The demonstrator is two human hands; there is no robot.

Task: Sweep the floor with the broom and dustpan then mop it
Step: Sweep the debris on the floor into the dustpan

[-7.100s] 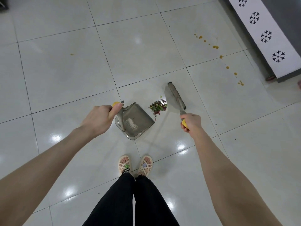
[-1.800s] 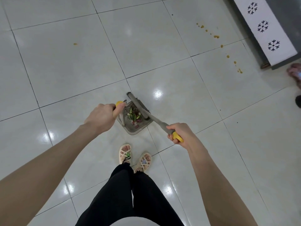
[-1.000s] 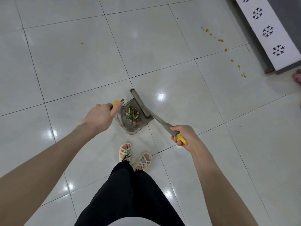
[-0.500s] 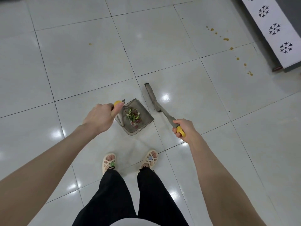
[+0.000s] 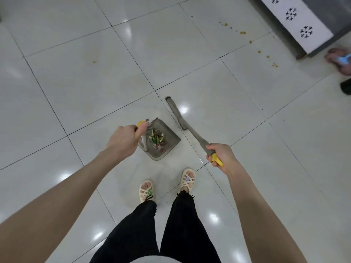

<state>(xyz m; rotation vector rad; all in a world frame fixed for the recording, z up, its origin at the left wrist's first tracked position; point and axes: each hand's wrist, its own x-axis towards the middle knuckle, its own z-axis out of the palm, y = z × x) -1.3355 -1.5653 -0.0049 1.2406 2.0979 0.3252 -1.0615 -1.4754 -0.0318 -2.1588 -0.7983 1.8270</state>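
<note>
No letters, numbers or brand names are showing clearly enough to read anywhere in the head view. The only printed marks are appearing on the white strip [image 5: 298, 23] at the top right. It is carrying a row of black snowflake-like figures [image 5: 306, 32], which are decoration and are not spelling anything.

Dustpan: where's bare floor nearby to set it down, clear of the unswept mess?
Bare tiles lie left of the dustpan, between the left hand and the lone yellow crumb further out. Right of the broom, short of the crumb trail, is also nearly bare. Crowded: between dustpan, broom and sandals.
</note>
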